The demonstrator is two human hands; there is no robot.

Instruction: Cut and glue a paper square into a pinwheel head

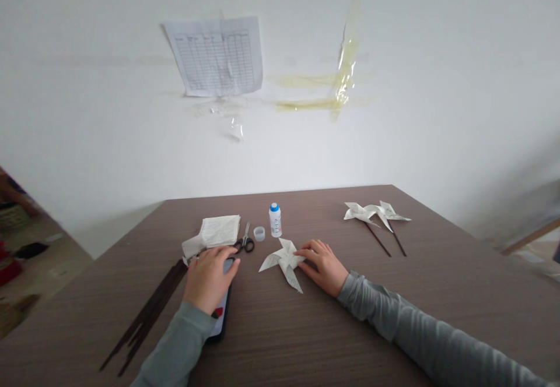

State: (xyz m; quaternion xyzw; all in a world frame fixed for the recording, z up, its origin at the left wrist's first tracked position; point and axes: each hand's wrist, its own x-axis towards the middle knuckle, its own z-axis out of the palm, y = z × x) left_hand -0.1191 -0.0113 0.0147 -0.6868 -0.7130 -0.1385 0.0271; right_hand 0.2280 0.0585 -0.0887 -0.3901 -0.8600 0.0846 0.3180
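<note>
A paper pinwheel (284, 261) lies flat at centre of the brown table (437, 282), right hand (324, 267) open and touching its right edge as if steadying it, left hand (210, 279) curled on a phone (221, 320), any hold unclear, scissors (245, 244) and glue bottle (275, 221) within easy reach above.

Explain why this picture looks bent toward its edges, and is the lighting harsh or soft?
In the head view, the wide lens stretches the edges: the table slants sharply and the right sleeve looks very long. The light is soft, with only faint shadows near the paper pinwheel and no harsh glare. The floor at far left looks smeared.
</note>
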